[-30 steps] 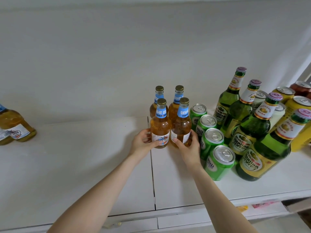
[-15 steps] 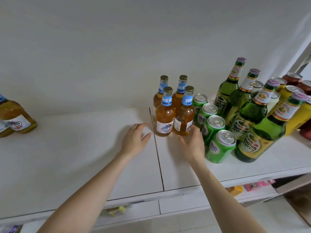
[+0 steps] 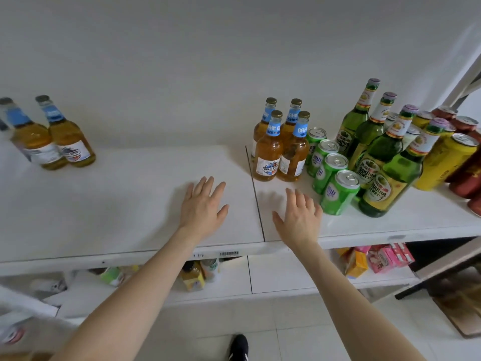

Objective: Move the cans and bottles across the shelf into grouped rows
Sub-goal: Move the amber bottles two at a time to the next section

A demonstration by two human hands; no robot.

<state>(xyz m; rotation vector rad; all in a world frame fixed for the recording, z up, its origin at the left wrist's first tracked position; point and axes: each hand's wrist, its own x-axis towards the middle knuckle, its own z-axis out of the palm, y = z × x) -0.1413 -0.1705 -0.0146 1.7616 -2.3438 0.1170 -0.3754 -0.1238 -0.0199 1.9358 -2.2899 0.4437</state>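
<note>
left hand point(image 3: 201, 204) flat, empty | right hand point(image 3: 299, 217) spread, empty | amber bottles point(image 3: 281, 144) beside green cans point(image 3: 330, 165)

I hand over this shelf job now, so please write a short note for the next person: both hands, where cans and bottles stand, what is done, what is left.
Left hand open, empty, over the bare shelf left of the seam. Right hand open, empty, before the amber bottles.
These four stand two by two just right of the seam; beside them a row of four green cans, then a row of green bottles; yellow cans and red cans at the far right.
Done: these groups look formed.
To do: at least two stray amber bottles stand at far left; probably join them.
</note>
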